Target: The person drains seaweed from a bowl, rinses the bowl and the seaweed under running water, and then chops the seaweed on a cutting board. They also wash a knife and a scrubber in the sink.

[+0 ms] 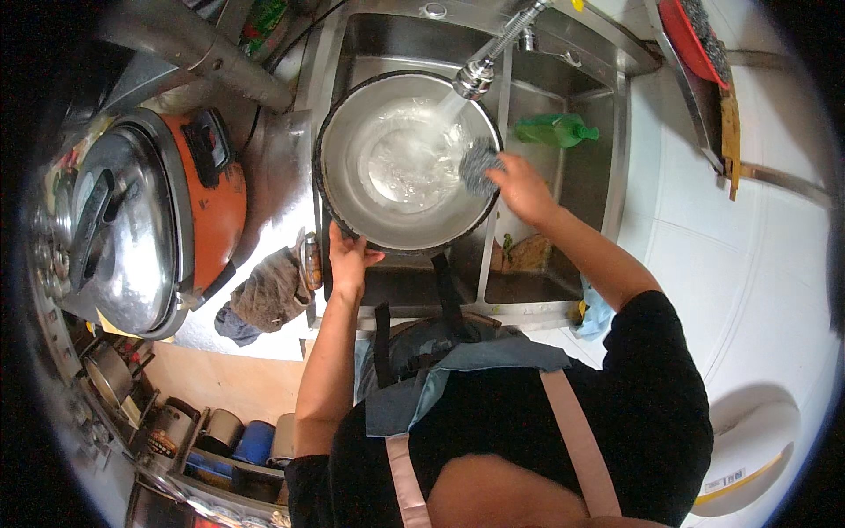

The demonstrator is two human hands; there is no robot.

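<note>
A round metal pot [356,198] with a dark outer rim stands in the left basin of a steel sink, with water in its bottom. From the faucet head [474,80], on a flexible metal hose, a stream runs into it. My right hand [527,190] grips a grey scouring pad [480,168] at the pot's right inner wall. At the lower left, my left hand [348,257] holds the pot's outer rim; some of its fingers are hidden beneath the edge.
In the right basin [591,231] lie a green plastic bottle [556,130] and some food scraps [525,254]. Left of the sink stands an orange cooker [214,198] with a metal lid. A brown cloth [270,290] and a small bottle [312,261] rest on the counter beside it.
</note>
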